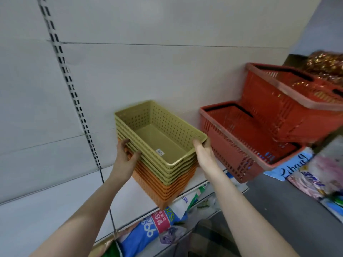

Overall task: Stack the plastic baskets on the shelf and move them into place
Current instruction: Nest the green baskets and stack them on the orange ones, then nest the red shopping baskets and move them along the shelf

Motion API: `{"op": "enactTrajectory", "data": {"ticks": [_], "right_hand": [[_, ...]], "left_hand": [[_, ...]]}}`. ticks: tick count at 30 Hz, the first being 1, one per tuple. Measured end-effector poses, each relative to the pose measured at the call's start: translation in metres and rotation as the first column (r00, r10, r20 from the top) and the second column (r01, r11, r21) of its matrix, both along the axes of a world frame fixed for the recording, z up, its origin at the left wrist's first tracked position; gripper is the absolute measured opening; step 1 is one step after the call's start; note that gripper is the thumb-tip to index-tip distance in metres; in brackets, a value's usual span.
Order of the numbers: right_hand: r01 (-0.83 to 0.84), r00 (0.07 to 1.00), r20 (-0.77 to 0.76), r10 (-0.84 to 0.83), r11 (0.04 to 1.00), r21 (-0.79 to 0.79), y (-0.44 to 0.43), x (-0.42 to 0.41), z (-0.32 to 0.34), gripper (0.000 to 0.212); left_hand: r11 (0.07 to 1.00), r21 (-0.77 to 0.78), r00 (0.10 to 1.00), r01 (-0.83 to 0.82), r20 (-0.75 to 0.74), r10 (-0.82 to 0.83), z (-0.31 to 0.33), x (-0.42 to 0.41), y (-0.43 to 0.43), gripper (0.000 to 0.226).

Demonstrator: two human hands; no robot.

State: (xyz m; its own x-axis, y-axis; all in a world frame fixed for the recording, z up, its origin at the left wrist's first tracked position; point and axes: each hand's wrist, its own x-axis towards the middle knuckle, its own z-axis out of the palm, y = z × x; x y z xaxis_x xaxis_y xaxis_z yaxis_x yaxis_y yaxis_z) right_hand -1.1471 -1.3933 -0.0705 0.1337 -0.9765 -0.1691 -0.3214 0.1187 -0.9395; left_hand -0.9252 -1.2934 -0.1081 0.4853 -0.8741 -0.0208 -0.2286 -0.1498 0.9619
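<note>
A stack of perforated plastic baskets sits on the white shelf: several olive-green baskets nested on top of several orange baskets. A small white label lies on the floor of the top green one. My left hand grips the stack's left side where green meets orange. My right hand holds the near right corner of the green rims. The stack's front corner overhangs the shelf edge.
Two red shopping baskets with black handles stand right of the stack, the upper one tilted and holding shiny gold items. The slotted upright runs down the grey back wall. Packaged goods fill the shelf below.
</note>
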Motion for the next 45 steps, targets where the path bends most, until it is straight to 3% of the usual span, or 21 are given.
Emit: {"op": "enactTrajectory", "data": {"ticks": [4,6,8,12,16,22,26,30,32,34,38,42,45], "right_hand": [[-0.073,0.983,-0.167,0.075,0.997,0.020,-0.005,-0.015,0.010,0.078],[-0.109,0.939,-0.340,0.057,0.985,-0.135,-0.013,-0.034,0.018,0.057],[-0.068,0.887,-0.446,-0.119,0.922,-0.382,-0.021,-0.062,0.034,0.034],[0.070,0.843,-0.333,-0.421,0.701,-0.710,-0.047,-0.133,0.091,0.022],[0.132,0.744,-0.300,-0.597,0.571,-0.810,-0.092,-0.223,0.138,0.029],[0.126,0.591,-0.441,-0.676,0.617,-0.777,-0.188,-0.369,0.154,0.043],[0.103,0.571,-0.553,-0.606,0.721,-0.685,-0.252,-0.441,0.155,0.047],[0.058,0.564,-0.686,-0.459,0.851,-0.522,-0.302,-0.467,0.166,0.044],[0.051,0.586,-0.730,-0.352,0.915,-0.400,-0.317,-0.468,0.176,0.044],[0.093,0.635,-0.718,-0.285,0.951,-0.295,-0.329,-0.470,0.181,0.034],[0.102,0.773,-0.619,-0.141,0.990,-0.098,-0.335,-0.472,0.179,0.020],[0.063,0.862,-0.492,-0.123,0.989,-0.136,-0.329,-0.466,0.178,0.022],[-0.023,0.893,-0.443,-0.082,0.974,-0.226,-0.302,-0.454,0.181,0.010]], "left_hand": [[0.992,-0.004,0.967,-0.128,0.220,0.126,0.008,0.006,0.000,0.045],[0.984,-0.072,0.936,-0.163,0.304,0.177,0.020,0.009,-0.002,0.041],[0.976,-0.147,0.907,-0.158,0.369,0.202,0.042,0.006,-0.005,0.043],[0.976,-0.209,0.852,-0.052,0.500,0.153,0.097,-0.027,-0.019,0.042],[0.978,-0.179,0.856,0.107,0.518,0.001,0.132,-0.091,-0.052,0.034],[0.961,-0.041,0.823,0.273,0.526,-0.212,0.109,-0.236,-0.138,0.033],[0.956,0.251,0.828,0.154,0.494,-0.263,0.069,-0.330,-0.185,0.060],[0.888,0.457,0.898,0.057,0.365,-0.246,0.037,-0.380,-0.206,0.064],[0.871,0.491,0.966,0.027,0.213,-0.150,0.022,-0.387,-0.210,0.056],[0.899,0.438,1.000,0.006,0.015,-0.014,0.013,-0.391,-0.210,0.033],[0.926,0.373,0.998,-0.056,-0.013,0.066,0.014,-0.393,-0.205,0.011],[0.924,0.369,0.995,-0.098,0.003,0.104,0.011,-0.382,-0.191,0.012],[0.938,0.333,0.991,-0.101,-0.046,0.123,0.010,-0.368,-0.179,0.015]]}}
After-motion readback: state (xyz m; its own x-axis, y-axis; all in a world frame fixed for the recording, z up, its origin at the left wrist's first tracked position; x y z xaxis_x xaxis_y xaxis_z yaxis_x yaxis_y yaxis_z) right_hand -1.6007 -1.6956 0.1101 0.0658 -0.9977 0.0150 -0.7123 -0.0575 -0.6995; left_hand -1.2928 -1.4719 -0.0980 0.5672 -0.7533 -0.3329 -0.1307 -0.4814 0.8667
